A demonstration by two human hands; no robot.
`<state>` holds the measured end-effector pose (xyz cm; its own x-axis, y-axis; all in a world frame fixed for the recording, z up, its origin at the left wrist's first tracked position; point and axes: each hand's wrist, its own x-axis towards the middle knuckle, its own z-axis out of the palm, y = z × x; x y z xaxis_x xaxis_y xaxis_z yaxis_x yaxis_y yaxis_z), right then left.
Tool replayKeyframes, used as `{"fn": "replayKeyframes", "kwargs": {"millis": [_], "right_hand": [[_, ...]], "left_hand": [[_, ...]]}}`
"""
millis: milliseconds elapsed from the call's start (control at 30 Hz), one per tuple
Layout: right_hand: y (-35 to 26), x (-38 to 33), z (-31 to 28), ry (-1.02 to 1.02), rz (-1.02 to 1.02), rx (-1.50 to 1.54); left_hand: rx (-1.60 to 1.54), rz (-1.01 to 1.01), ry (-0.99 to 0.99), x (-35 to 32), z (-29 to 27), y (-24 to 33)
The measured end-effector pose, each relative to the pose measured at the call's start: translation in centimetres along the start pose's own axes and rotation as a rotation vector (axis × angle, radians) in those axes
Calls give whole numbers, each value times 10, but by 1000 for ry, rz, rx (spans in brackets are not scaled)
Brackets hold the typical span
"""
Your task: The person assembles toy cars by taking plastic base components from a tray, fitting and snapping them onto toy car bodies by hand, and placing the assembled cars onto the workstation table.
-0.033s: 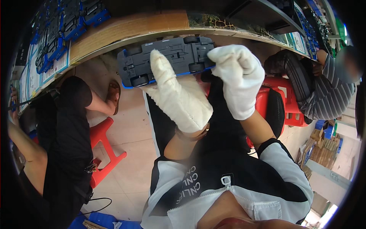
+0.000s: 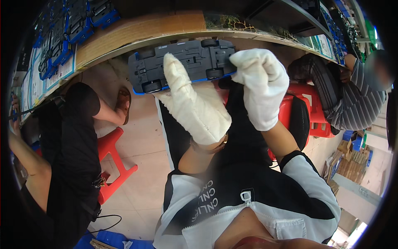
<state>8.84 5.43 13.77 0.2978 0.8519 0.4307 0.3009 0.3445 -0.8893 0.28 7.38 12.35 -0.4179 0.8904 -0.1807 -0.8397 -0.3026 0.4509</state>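
A toy car with a dark grey underside, black wheels and a blue body edge is held upside down in front of me. My left hand, in a white glove, grips it from below, its thumb lying across the underside and its other fingers hidden beneath the car. At the car's right end is my right hand, also gloved in white. Its fingers are curled together, with the tips against the end of the underside; anything pinched in them is hidden.
A workbench runs just beyond the car. Several blue-edged car parts lie on its left side. One co-worker sits at left near a red stool; another person sits at right. A red stool stands beside me.
My right hand has shifted very slightly to the right along the car's end, and the car has tilted a touch. My left hand keeps its grip.
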Motion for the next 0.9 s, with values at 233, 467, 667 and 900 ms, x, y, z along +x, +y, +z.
{"fn": "replayKeyframes", "kwargs": {"millis": [233, 467, 667, 900], "right_hand": [[18, 2, -32, 104, -25, -309], [4, 13, -29, -204, -384, -403], [4, 14, -31, -248, -464, -520], [-2, 8, -27, -239, -424, -468]], "left_hand": [[-89, -109, -67, 6, -4, 6], [-126, -204, -85, 3, -4, 8], [-55, -251, -129, -3, -1, 7], [-40, -206, -111, -7, 4, 7]]}}
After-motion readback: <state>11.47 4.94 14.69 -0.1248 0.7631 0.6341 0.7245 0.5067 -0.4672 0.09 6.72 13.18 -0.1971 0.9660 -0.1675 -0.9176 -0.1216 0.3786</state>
